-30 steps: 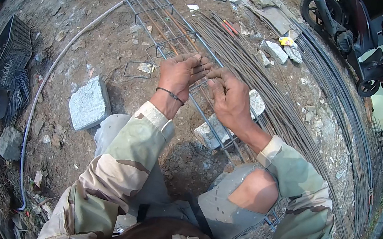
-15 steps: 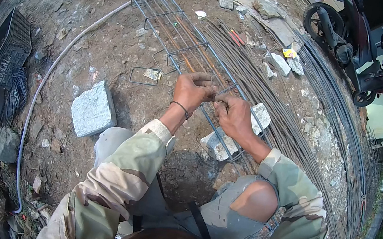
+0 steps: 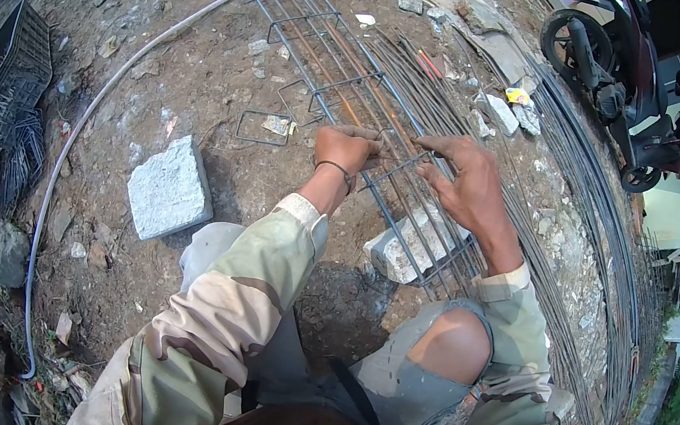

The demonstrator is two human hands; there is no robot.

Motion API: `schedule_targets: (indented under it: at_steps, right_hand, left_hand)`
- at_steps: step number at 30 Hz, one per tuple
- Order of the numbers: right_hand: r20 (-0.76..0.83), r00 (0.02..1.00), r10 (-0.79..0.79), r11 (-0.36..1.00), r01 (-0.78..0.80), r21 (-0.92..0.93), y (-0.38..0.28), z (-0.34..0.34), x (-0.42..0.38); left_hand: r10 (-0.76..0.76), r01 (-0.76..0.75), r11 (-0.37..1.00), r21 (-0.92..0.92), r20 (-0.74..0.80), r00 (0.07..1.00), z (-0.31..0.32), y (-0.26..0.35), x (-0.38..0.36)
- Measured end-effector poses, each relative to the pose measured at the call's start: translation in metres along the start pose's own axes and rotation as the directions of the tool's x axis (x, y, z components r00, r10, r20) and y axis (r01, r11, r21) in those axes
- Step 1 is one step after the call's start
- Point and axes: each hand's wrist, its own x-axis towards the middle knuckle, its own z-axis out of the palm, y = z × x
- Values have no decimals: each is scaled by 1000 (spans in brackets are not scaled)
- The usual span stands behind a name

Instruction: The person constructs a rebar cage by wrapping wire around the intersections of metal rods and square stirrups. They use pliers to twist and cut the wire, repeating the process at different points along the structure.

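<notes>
A long rebar cage (image 3: 325, 78) of thin bars and square stirrups runs from the top of the head view down toward my knees. My left hand (image 3: 345, 152) is closed at its left edge, fingertips curled over a bar beside a stirrup; any small thing inside the grip is hidden. On the opposite side, my right hand (image 3: 474, 187) has its index finger and thumb apart, close to the same stirrup, with nothing visible between them. The cage's near end rests over a pale concrete block (image 3: 412, 245).
Another pale block (image 3: 171, 189) and a loose square stirrup (image 3: 263, 127) lie on the dirt at left. Long rods (image 3: 522, 231) stretch along the right. A hose (image 3: 73, 142) curves past a black crate (image 3: 15, 80). A motorbike (image 3: 618, 87) stands at upper right.
My right hand has drawn away rightward from my left, its finger and thumb spreading. My left hand stays closed at nearly the same spot. The view has shifted slightly.
</notes>
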Motion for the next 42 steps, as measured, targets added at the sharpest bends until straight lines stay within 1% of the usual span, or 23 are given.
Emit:
schedule_targets:
  at_steps: [1, 2, 3, 4, 6, 8, 11, 12, 14, 15, 17, 18, 21, 22, 24, 29, 34, 36, 37, 39, 40, 41, 42]
  right_hand:
    - [-1, 1000, 14, 1000, -14, -8, 0, 2, 2]
    - [-156, 931, 331, 887, -251, 387, -1, 7, 5]
    - [-168, 749, 641, 586, -336, 737, -1, 11, 5]
    - [-171, 739, 651, 586, -347, 732, 4, 15, 2]
    - [275, 710, 648, 54, -404, 913, 14, 19, -7]
    - [274, 748, 604, 124, -428, 895, -1, 24, 3]
    - [185, 812, 553, 573, -532, 623, 5, 27, 21]
    - [192, 797, 573, 554, -549, 625, 15, 26, 27]
    - [236, 842, 486, 759, -540, 364, 23, 23, 34]
    - [233, 840, 490, 757, -543, 364, 24, 24, 35]
    - [335, 803, 493, 611, -594, 523, 31, 27, 42]
    - [330, 810, 484, 617, -584, 528, 35, 27, 46]
    - [429, 672, 603, 220, -658, 721, 64, 41, 42]
    - [431, 678, 596, 216, -652, 726, 80, 49, 39]
    - [666, 477, 573, -217, -696, 685, 113, 64, 35]
    - [761, 426, 489, -404, -663, 630, 153, 121, 28]
    - [777, 390, 495, -425, -671, 607, 166, 156, 43]
    - [696, 418, 584, -291, -692, 660, 164, 158, 49]
    - [604, 438, 665, -159, -707, 689, 159, 157, 52]
    - [543, 439, 716, -103, -703, 704, 146, 146, 55]
    - [473, 440, 763, -44, -696, 717, 140, 141, 55]
    - [476, 442, 760, -47, -694, 718, 137, 137, 51]
    - [444, 469, 763, -20, -669, 743, 133, 134, 45]
  left_hand:
    - [-25, 26, 1000, -9, 39, 999, 6, 0, 0]
    - [-34, 35, 999, -8, 51, 998, 11, -1, 2]
    - [-147, 163, 958, -237, 83, 986, 16, 0, 4]
    - [-252, 288, 848, -445, 139, 958, 20, 0, 8]
    - [-334, 393, 812, -431, 208, 919, 23, -2, 22]
    - [-313, 420, 813, -404, 305, 899, 29, -10, 34]
    - [-317, 414, 859, -303, 320, 893, 34, -29, 44]
    - [-297, 384, 884, -268, 314, 902, 34, -37, 46]
    - [-349, 429, 867, -254, 307, 886, 38, -42, 42]
    - [-343, 416, 865, -280, 275, 898, 41, -39, 38]
    - [-375, 443, 847, -294, 262, 889, 42, -30, 30]
    - [-364, 432, 852, -297, 258, 895, 40, -26, 25]
    - [-476, 488, 859, -156, 111, 873, 26, -4, 2]
    - [-472, 482, 863, -154, 100, 876, 20, -1, 2]
    - [-395, 389, 907, -162, -3, 919, 5, 5, 5]
    - [-313, 302, 942, -146, -61, 948, -10, 6, 16]
    - [-305, 293, 946, -136, -80, 949, -6, 5, 22]
    - [-305, 291, 947, -139, -93, 948, -2, 2, 26]
    - [-282, 277, 959, -67, -97, 954, 1, -3, 29]
    - [-165, 172, 968, 183, -55, 985, 2, -18, 37]
    - [-165, 173, 967, 184, -59, 984, 3, -27, 41]
    - [60, -67, 859, 508, 30, 998, 4, -34, 43]
    - [237, -297, 600, 743, 189, 953, 7, -42, 45]
